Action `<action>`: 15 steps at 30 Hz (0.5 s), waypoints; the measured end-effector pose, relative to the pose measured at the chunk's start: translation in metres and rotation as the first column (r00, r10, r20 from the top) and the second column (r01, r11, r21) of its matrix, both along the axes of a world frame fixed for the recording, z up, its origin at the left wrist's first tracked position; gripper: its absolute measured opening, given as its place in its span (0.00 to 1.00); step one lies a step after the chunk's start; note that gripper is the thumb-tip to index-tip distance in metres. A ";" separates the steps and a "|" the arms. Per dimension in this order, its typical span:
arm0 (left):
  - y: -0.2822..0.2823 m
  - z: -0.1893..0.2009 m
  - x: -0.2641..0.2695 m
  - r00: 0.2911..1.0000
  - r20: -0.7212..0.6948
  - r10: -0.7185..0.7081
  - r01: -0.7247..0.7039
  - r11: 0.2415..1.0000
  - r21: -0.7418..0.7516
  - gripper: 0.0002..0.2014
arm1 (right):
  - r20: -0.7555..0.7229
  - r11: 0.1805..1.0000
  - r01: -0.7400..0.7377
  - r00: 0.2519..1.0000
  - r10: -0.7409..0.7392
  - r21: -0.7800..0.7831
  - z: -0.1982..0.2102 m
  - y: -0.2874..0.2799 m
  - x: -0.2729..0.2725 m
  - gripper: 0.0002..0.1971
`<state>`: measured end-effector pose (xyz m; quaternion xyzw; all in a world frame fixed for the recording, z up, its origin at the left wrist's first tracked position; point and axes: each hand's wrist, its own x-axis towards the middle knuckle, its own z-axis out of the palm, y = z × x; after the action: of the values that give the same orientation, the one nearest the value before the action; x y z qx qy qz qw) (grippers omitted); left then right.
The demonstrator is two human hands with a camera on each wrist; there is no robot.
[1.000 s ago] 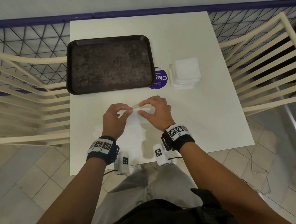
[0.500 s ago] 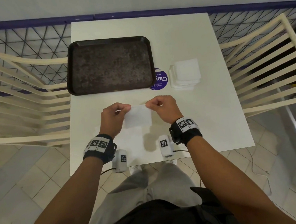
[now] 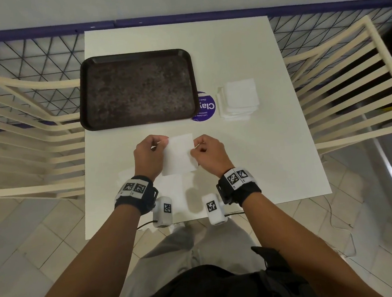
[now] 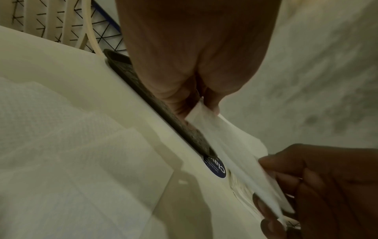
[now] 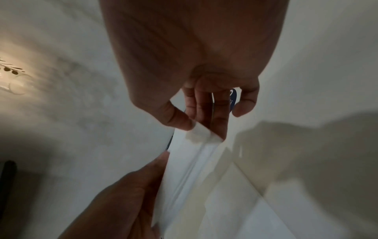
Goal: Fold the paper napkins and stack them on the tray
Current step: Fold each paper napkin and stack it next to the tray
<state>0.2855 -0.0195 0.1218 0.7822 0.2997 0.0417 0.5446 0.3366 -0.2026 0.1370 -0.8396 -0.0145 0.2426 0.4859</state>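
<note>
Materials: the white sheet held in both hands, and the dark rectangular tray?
White sheet: thin tissue paper, matte; embossed weave shows on the sheets beneath, and it sags between pinches. Dark rectangular tray: probably moulded plastic, with a smooth raised rim and a mottled, worn-looking floor.

The round purple sticker [image 3: 204,109] on the white table lies partly under the dark rectangular tray [image 3: 136,89], its small print unreadable. The flat white napkin [image 3: 167,189] near the person is partly covered by the left hand [image 3: 149,156].
</note>
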 end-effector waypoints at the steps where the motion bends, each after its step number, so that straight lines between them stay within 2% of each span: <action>1: -0.002 -0.001 0.002 1.000 -0.002 0.005 -0.005 1.000 0.007 0.05 | 0.014 1.000 0.002 1.000 -0.002 -0.006 0.001 0.000 0.000 0.05; 4: -0.008 -0.001 0.005 1.000 0.010 -0.003 0.003 1.000 0.022 0.06 | 0.024 0.999 0.031 0.999 -0.030 -0.013 0.001 -0.007 0.011 0.06; 7: -0.008 -0.006 0.003 1.000 -0.014 -0.016 0.016 0.999 -0.029 0.08 | 0.033 0.996 0.094 0.995 -0.094 0.004 0.002 -0.023 0.039 0.06; 11: -0.006 -0.016 -0.001 0.997 -0.079 -0.011 0.007 0.999 -0.046 0.09 | 0.097 0.979 0.204 0.975 -0.202 -0.014 0.006 -0.059 0.102 0.07; 15: -0.006 -0.024 -0.006 0.991 -0.136 -0.011 0.006 0.999 -0.032 0.09 | 0.167 0.955 0.276 0.952 -0.256 -0.110 -0.002 -0.096 0.166 0.06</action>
<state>0.2798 -0.0252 0.0975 0.7759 0.3334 -0.0186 0.5352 0.5022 -0.2986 0.1348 -0.8801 0.0783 0.1109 0.4549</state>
